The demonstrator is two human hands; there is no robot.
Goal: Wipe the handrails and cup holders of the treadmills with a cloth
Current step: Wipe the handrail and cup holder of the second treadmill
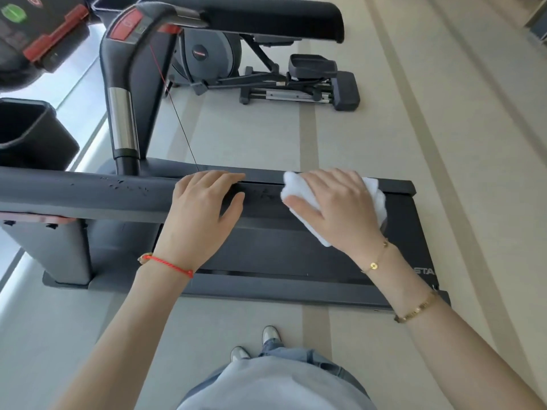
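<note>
- On the near handrail (88, 193) of the treadmill, both hands of the person rest side by side, close to its free end.
- The right hand (331, 202) lies flat on the white cloth (299, 196), fingers straight and a little spread, and presses it on the rail; it does not pinch it.
- The left hand (204, 205) rests on the bare rail just beside, fingers relaxed over the top, thumb on the near side. It holds nothing.
- The foam of this rail shows small torn marks (127, 184) to the left of the left hand.
- I judge that the wiping of this rail is in progress. The far handrail (266, 16) and the cup holder (26, 131) at the left are not yet touched by any hand.
- Risk: because the cloth is only pressed, not gripped, it may slip off the round rail and fall on the belt (296, 250).
- Risk: hard rubbing over the damaged foam may tear it more.
- Risk: the thin safety cord (177, 113) hangs near the left hand; a wide stroke may catch it.
</note>
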